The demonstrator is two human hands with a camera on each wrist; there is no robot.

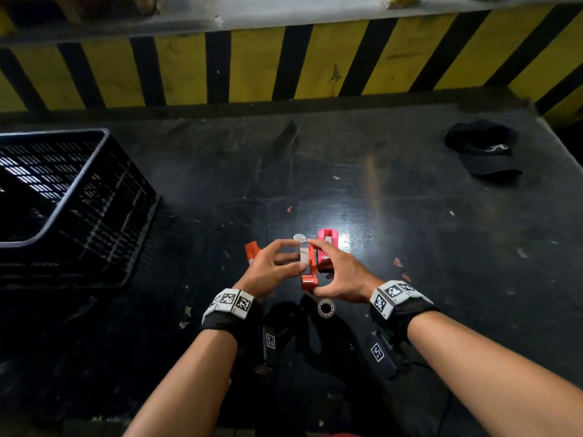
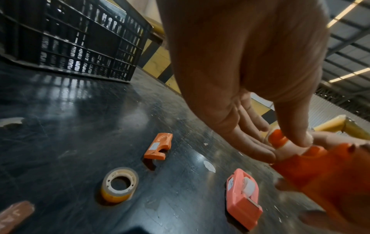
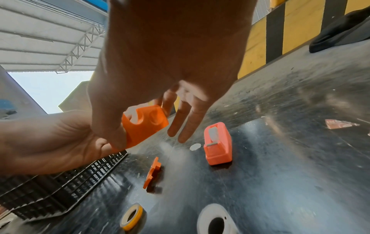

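Both hands hold an orange tape-dispenser shell just above the black table. My right hand grips the shell between thumb and index finger, its other fingers hanging straight. My left hand pinches a small whitish spool with an orange core at the shell's top end. On the table lie a loose orange shell half, a pink tape dispenser and a tape roll.
A black slatted crate stands at the left. A black cap lies at the far right. A yellow-and-black striped barrier runs along the table's far edge. Small scraps dot the surface to the right of the hands.
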